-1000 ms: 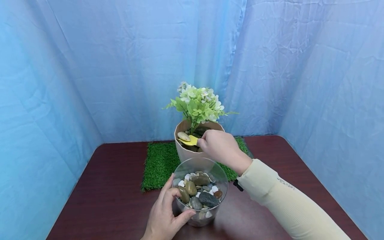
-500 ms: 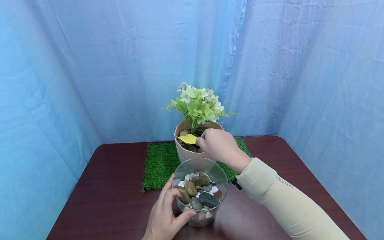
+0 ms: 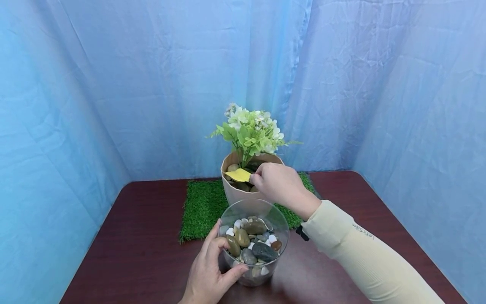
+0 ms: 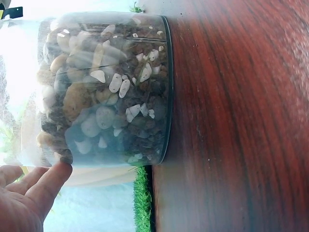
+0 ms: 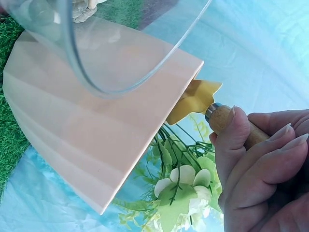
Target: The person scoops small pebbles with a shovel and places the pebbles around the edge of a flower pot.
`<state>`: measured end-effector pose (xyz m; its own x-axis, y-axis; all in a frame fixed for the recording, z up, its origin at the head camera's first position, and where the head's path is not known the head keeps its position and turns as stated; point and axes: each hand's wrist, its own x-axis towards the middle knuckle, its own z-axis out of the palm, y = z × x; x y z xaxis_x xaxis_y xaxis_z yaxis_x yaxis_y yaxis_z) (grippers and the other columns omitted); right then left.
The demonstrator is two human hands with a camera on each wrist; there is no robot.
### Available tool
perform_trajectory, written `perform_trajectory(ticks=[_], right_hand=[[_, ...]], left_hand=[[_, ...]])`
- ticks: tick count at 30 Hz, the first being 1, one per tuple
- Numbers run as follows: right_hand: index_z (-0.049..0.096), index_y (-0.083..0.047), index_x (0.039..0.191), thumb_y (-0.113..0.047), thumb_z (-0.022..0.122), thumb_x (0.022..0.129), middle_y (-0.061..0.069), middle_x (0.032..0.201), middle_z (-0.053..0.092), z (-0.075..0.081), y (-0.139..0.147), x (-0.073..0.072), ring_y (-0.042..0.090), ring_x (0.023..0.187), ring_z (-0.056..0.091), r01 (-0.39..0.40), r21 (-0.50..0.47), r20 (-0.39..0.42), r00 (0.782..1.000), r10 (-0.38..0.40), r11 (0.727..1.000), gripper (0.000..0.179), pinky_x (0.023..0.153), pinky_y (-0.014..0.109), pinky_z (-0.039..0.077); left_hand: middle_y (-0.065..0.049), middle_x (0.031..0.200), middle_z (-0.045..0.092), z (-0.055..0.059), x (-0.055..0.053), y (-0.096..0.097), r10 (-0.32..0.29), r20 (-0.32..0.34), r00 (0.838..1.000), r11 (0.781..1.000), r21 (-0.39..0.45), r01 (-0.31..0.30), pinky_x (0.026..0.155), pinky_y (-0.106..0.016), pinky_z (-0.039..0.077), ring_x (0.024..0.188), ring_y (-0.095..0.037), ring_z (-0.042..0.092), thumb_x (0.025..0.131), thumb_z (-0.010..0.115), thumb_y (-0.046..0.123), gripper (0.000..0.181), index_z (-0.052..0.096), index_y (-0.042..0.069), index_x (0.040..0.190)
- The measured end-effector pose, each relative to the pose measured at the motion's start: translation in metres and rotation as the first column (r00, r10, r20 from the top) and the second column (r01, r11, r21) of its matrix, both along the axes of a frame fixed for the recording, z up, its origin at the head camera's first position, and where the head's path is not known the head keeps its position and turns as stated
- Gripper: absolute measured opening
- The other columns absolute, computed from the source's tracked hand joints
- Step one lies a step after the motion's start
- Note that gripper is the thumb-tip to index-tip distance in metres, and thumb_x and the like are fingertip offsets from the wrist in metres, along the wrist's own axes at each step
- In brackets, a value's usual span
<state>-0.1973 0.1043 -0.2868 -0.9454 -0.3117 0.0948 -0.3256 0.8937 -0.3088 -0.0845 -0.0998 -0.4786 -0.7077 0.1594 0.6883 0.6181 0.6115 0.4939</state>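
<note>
My right hand (image 3: 282,185) grips a small garden trowel by its wooden handle (image 5: 221,119). The trowel's yellow blade (image 3: 238,175) is tipped over inside the rim of a pale pink flowerpot (image 3: 236,195). Stones (image 3: 233,168) lie in the pot beneath the blade, around the stems of a white-flowered plant (image 3: 252,131). My left hand (image 3: 206,270) holds a clear glass vase (image 3: 265,276) in front of the pot, thumb and fingers curled about its rim. Mixed pebbles (image 4: 91,96) part-fill the vase, larger brown and grey ones on top, small white ones among them.
The pot stands on a square of artificial grass (image 3: 203,211) on a dark red-brown table (image 3: 148,236). Blue cloth (image 3: 171,84) hangs behind and along both sides. The vase's rim overlaps the pot's front in the head view.
A pale oval stone lay on the trowel blade a second ago; the blade has turned over and the stone is now off it, in the pot. The left hand and vase have hardly moved.
</note>
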Motion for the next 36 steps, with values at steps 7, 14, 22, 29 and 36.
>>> perform_trajectory(ticks=[7,14,22,29,36], right_hand=[[0.056,-0.02,0.068,-0.031,0.051,0.106,-0.006,0.053,0.04,0.001,0.009,0.006,0.012,0.047,0.031,-0.005,-0.053,-0.002,1.0,0.005,0.999,0.04,0.052,0.031,0.034],[0.076,-0.019,0.101,-0.04,0.06,0.104,-0.007,0.069,0.064,0.005,0.019,0.015,0.012,0.055,0.052,0.0,-0.057,-0.025,1.0,-0.001,0.998,0.027,0.06,0.032,0.046],[0.077,-0.019,0.11,-0.043,0.066,0.102,-0.01,0.087,0.074,0.005,0.034,0.034,0.004,0.067,0.062,-0.016,-0.088,-0.076,0.997,0.009,0.996,0.028,0.064,0.033,0.052],[0.078,-0.021,0.107,-0.041,0.069,0.1,-0.014,0.08,0.072,0.006,0.044,0.048,0.003,0.063,0.058,-0.034,-0.094,-0.122,0.992,0.022,0.995,0.024,0.061,0.032,0.05],[0.079,-0.03,0.101,-0.038,0.074,0.096,-0.021,0.082,0.073,0.004,0.054,0.059,-0.003,0.064,0.059,-0.068,-0.09,-0.172,0.984,0.052,0.994,0.011,0.06,0.029,0.049]], left_hand=[[-0.019,0.159,0.046,0.0,0.002,0.0,0.002,0.013,1.0,1.0,0.006,-0.002,0.077,-0.037,0.058,0.141,-0.036,0.054,0.086,0.081,0.056,0.055,0.056,0.014,0.112],[-0.021,0.161,0.043,0.0,0.001,0.0,-0.003,0.028,1.0,1.0,0.006,0.003,0.08,-0.039,0.061,0.128,-0.033,0.064,0.086,0.082,0.054,0.055,0.055,0.013,0.112],[-0.021,0.161,0.042,0.002,0.001,0.0,-0.013,0.039,0.999,1.0,0.013,0.012,0.085,-0.033,0.061,0.135,-0.037,0.059,0.085,0.084,0.051,0.055,0.055,0.013,0.111],[-0.021,0.16,0.043,0.002,0.001,0.001,-0.03,0.032,0.999,0.999,0.032,0.029,0.094,-0.021,0.055,0.141,-0.037,0.053,0.084,0.085,0.049,0.053,0.056,0.013,0.111],[-0.021,0.161,0.042,0.003,0.001,0.001,-0.031,0.043,0.999,0.999,0.03,0.03,0.096,-0.022,0.055,0.141,-0.038,0.054,0.084,0.086,0.048,0.053,0.056,0.013,0.111]])
